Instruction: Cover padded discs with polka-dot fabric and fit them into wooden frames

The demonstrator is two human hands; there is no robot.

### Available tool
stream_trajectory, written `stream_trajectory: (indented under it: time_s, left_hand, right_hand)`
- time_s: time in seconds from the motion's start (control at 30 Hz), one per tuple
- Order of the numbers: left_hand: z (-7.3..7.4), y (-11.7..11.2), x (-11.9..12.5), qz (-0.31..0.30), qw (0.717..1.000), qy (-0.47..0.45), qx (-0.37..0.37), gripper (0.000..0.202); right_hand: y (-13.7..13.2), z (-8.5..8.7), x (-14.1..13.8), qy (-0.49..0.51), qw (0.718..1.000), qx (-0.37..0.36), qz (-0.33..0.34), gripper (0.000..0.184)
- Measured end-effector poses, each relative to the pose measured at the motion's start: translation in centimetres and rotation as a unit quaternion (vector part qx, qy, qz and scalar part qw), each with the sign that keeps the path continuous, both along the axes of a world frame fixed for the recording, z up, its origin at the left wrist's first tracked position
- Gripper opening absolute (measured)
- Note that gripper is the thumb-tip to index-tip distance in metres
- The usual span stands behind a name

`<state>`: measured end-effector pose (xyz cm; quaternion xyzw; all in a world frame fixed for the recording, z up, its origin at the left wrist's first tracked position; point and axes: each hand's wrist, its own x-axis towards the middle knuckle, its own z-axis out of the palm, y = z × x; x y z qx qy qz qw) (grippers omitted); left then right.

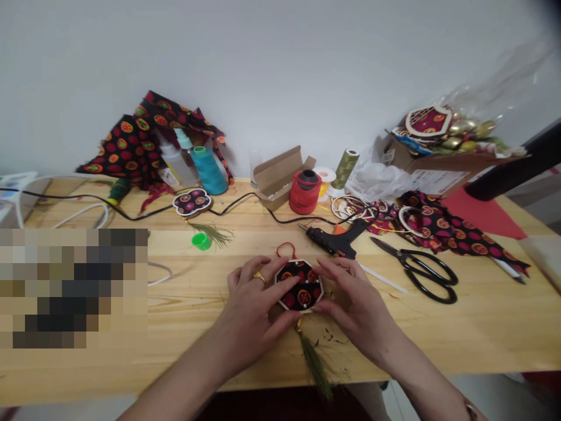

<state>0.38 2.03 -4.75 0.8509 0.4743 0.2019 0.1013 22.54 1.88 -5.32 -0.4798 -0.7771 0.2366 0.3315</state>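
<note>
An octagonal fabric ornament [302,297] with a pale rim and small white beads lies on the table between my hands. A red cord loop [287,247] rises from its top, and a green tassel [316,362] hangs from its lower side toward the table's front edge. My left hand [256,301] grips the left edge, its index finger stretched across the patterned cloth and its thumb at the bottom. At the right edge, my right hand [357,301] holds the ornament between thumb and fingertips. Dark scraps lie beside the tassel.
A black glue gun [335,238] and scissors [423,269] lie beyond my right hand. A flower-shaped ornament [191,202] and a green cap [201,241] are at the left. Thread spools, including a red one [304,196], stand behind. A cardboard box [456,166] sits at the back right.
</note>
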Motion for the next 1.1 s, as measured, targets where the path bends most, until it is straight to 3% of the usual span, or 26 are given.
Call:
stream_trajectory:
  time_s: [0.33,0.73,0.93,1.1]
  left_hand:
    - [0.0,0.01,0.0,-0.007,1.0,0.001,0.006,0.04]
    - [0.05,0.11,0.04,-0.003,1.0,0.0,0.003,0.04]
    - [0.08,0.05,0.17,0.006,1.0,0.0,-0.018,0.06]
    - [0.11,-0.06,0.16,0.024,0.999,-0.002,-0.048,0.074]
  right_hand:
    - [-0.06,0.26,0.12,0.014,0.999,0.039,0.019,0.057]
    - [-0.09,-0.06,0.28,-0.011,1.0,0.022,0.017,0.05]
    - [0.09,-0.01,-0.17,-0.043,0.998,0.001,0.034,0.071]
    - [0.04,0.1,-0.32,-0.068,0.997,-0.018,0.042,0.068]
